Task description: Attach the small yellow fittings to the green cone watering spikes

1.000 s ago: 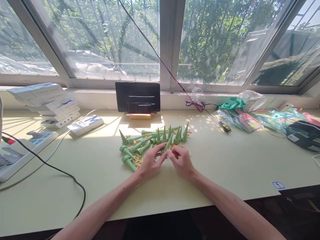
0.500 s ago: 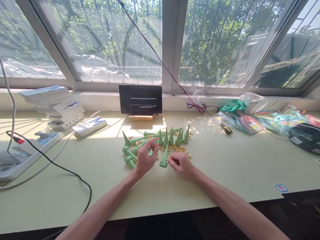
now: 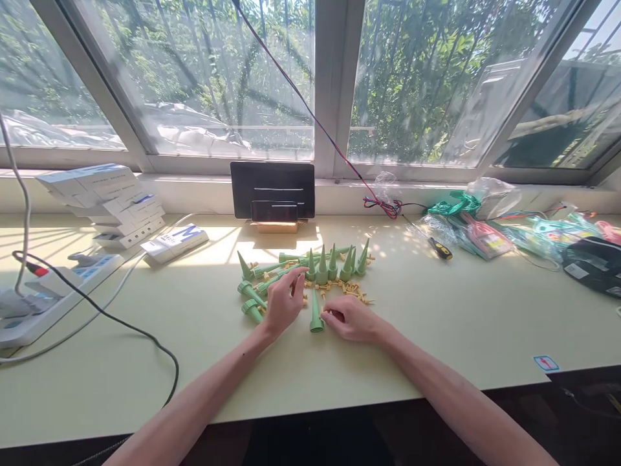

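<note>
A heap of green plastic cones [image 3: 272, 278] lies mid-table on the pale green table [image 3: 436, 323], with a row of upright cones [image 3: 334, 264] behind it and small tan pieces [image 3: 352, 292] scattered about. My left hand [image 3: 283, 303] rests over the heap's right side, fingers apart, index and thumb reaching onto a lying cone. My right hand [image 3: 350, 318] is curled, its fingertips pinched at the base of one single green cone [image 3: 315, 313] that stands upright on the table in front of the heap.
A dark tablet with a phone on a wooden stand [image 3: 272, 191] leans at the window sill. White boxes [image 3: 109, 200] and a power strip [image 3: 53, 288] with a black cable [image 3: 126, 327] sit left. A screwdriver [image 3: 439, 249] and plastic bags [image 3: 490, 233] lie right.
My hands have parted. The right one brought a cone toward me and stood it upright; the left one moved back onto the heap.
</note>
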A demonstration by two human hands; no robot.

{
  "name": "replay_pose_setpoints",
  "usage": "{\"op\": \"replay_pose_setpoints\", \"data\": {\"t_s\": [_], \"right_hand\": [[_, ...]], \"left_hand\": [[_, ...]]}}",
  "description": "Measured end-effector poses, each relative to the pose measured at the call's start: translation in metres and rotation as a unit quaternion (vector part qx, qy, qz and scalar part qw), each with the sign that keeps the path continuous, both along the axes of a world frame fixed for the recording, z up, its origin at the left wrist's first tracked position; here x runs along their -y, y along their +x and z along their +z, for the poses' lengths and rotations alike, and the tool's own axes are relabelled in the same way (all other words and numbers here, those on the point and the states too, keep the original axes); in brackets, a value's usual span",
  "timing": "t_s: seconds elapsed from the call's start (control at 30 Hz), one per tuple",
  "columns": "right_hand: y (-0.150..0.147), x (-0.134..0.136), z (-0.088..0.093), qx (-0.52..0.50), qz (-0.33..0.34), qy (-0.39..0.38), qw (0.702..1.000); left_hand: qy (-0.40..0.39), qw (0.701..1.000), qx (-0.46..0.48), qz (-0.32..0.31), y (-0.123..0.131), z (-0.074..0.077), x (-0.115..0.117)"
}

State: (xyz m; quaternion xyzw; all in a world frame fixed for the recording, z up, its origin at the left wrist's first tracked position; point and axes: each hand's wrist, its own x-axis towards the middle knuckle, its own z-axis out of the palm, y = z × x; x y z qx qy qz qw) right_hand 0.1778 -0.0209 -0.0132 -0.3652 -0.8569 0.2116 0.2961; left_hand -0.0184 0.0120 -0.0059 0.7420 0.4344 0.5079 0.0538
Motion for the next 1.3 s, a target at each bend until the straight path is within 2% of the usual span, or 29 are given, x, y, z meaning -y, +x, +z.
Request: {"op": "replay_pose_setpoints", "data": {"t_s": [0.4, 0.53, 0.83, 0.97, 1.3], "right_hand": [[0.001, -0.004, -0.008, -0.014, -0.062, -0.003, 0.998], [0.002, -0.007, -0.010, -0.053, -0.085, 0.009, 0.995], [0.012, -0.022, -0.009, -0.144, -0.178, 0.014, 0.973], [0.015, -0.027, -0.012, -0.145, -0.171, 0.026, 0.974], [0.012, -0.034, -0.021, -0.088, -0.131, 0.036, 0.987]], "left_hand": [[-0.023, 0.999, -0.005, -0.021, 0.000, -0.001, 0.000], [-0.040, 0.999, 0.010, -0.025, 0.000, -0.002, -0.001], [-0.026, 0.999, 0.015, -0.045, 0.003, 0.002, -0.002], [-0.032, 0.998, 0.008, -0.050, 0.002, 0.000, -0.003], [-0.008, 1.000, 0.007, -0.020, 0.002, -0.002, -0.003]]}}
